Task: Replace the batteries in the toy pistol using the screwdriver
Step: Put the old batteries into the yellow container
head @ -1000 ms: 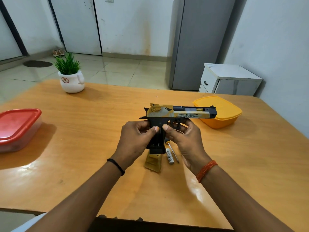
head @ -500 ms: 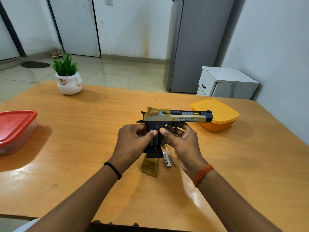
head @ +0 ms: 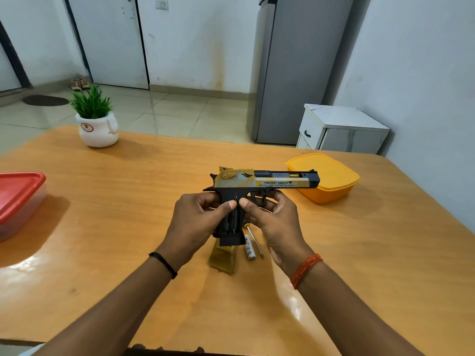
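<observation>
Gold-and-black toy pistol held above table; left hand and right hand curl around grip, thumbs nearly touching. Battery, screwdriver below fingers.

The person's forearms are bare. A thin black cord band circles the wrist below the left hand; a braided orange-red thread band circles the wrist below the right hand.
</observation>
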